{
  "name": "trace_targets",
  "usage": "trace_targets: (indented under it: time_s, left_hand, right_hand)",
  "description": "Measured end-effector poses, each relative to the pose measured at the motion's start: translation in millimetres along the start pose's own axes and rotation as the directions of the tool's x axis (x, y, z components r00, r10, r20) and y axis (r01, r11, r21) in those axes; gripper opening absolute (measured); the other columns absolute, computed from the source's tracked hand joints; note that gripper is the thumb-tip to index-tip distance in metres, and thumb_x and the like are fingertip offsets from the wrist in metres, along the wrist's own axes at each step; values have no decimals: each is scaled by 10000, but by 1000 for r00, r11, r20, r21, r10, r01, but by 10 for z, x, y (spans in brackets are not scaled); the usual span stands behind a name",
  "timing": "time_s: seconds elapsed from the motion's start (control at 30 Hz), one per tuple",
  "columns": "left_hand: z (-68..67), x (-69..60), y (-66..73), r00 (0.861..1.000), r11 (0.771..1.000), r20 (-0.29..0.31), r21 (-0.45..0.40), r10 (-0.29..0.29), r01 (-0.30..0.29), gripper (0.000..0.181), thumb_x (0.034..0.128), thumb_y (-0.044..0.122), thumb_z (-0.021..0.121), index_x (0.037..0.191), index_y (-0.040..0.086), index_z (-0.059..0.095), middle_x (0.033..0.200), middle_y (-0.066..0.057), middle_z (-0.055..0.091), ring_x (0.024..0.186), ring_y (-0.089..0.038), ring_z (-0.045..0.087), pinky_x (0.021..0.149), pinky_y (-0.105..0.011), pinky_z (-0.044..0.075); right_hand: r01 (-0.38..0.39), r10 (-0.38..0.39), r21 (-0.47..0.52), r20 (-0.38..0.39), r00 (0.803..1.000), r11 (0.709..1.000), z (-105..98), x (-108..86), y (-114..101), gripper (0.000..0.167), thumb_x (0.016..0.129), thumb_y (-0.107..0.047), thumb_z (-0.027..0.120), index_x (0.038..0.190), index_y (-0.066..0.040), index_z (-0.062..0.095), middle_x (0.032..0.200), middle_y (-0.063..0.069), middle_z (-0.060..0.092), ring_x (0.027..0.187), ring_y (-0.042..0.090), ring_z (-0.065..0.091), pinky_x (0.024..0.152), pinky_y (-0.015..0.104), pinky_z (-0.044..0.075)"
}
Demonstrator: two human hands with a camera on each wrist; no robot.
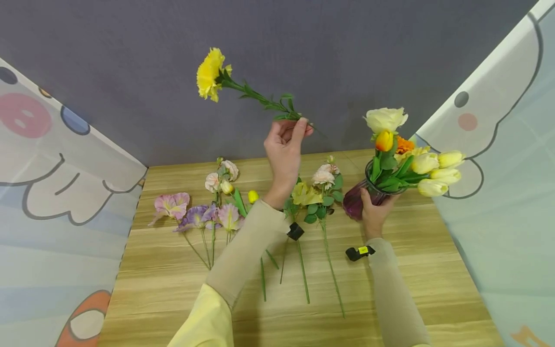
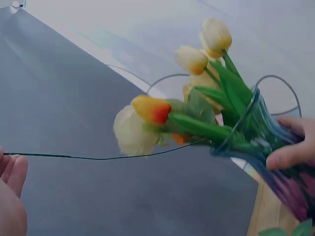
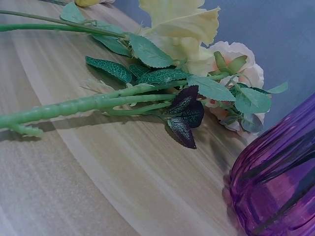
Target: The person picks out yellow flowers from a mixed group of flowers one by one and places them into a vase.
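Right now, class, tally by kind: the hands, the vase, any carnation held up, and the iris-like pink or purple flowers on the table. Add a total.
Left hand and right hand: 2
Vase: 1
Yellow carnation held up: 1
Iris-like flowers: 3
Total: 7

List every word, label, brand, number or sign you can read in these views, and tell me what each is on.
Readable text: none.
Yellow label on the black device at the right wrist: too small to read.
Vase and yellow flower: no lettering shows.
Side walls: cartoon drawings, no words or numbers visible.
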State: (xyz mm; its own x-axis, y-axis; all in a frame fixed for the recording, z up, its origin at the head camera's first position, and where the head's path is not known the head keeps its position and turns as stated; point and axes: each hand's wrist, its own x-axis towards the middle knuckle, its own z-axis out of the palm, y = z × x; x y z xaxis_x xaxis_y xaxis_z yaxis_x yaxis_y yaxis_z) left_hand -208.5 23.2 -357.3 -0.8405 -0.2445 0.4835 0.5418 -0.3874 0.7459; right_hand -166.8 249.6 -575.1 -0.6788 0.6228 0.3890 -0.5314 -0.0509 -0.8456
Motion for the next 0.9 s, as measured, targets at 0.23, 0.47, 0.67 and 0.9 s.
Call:
trace_targets:
  time_s: [0.23, 0.47, 0.67, 0.9]
  left_hand:
    - [207, -69, -38, 999, 999, 49, 43, -7, 5, 40, 983, -74, 635, 983, -114, 626, 958, -331, 683, 788, -126, 725, 804, -400, 635]
    - [317, -171, -88, 984, 974, 180, 221, 11, -51, 123, 998, 7, 662, 1008, -116, 650, 935, -285, 722, 837, -381, 726, 791, -340, 628]
    - [391, -259, -134, 967, 952, 253, 294, 1, -78, 131, 997, 41, 679, 1002, -90, 680, 931, -242, 744, 841, -335, 743, 786, -241, 608]
    - [461, -324, -206, 951, 909, 309, 399, -6, -124, 147, 1001, 102, 693, 1017, -44, 704, 971, -176, 763, 865, -224, 746, 820, -154, 569]
  right_hand:
    - [-5, 5, 6, 5, 1000, 1000, 13, -5, -26, 1067, 787, 92, 790, 1643, -49, 169, 1627, 109, 383, 1521, 246, 329, 1269, 313, 215]
    - [-14, 14, 19, 15, 1000, 1000, 90, -44, -181, 1046, 802, 99, 774, 1638, -25, 158, 1625, 128, 382, 1520, 253, 330, 1270, 318, 219]
    - [-10, 9, 29, 8, 1000, 1000, 125, -62, -243, 1054, 797, 98, 778, 1637, -14, 151, 1626, 136, 382, 1518, 256, 334, 1268, 318, 222]
    - [9, -9, 21, 3, 1000, 1000, 114, -52, -207, 1043, 783, 76, 796, 1627, -21, 191, 1617, 141, 396, 1514, 256, 343, 1271, 323, 213]
